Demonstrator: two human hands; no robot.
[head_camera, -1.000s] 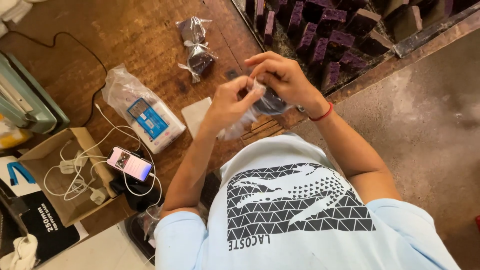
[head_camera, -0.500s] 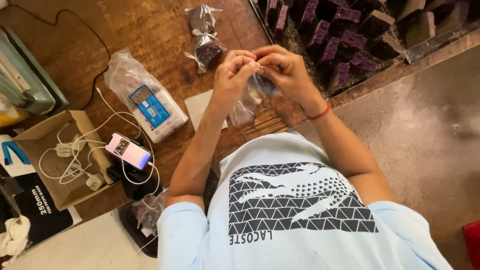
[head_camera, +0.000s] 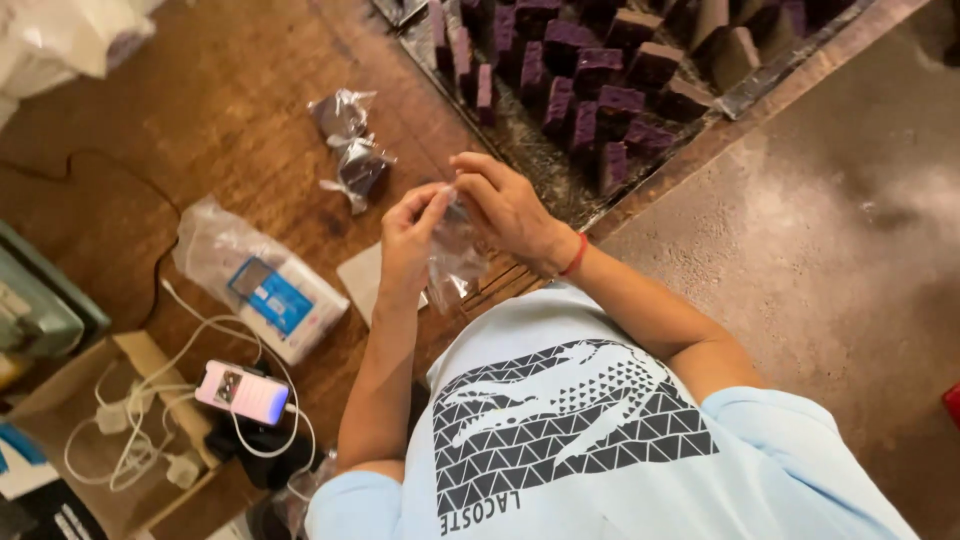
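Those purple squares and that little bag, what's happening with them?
A person in a light blue shirt holds a small clear plastic bag up with both hands. The left hand and right hand pinch its top. The purple squares sit in a tray just beyond. Two bagged pieces lie on the brown table.

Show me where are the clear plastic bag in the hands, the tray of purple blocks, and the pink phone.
clear plastic bag (head_camera: 452, 262), head view, its hanging lower part.
tray of purple blocks (head_camera: 520, 135), head view, bare tray floor.
pink phone (head_camera: 242, 392), head view, middle of its back.
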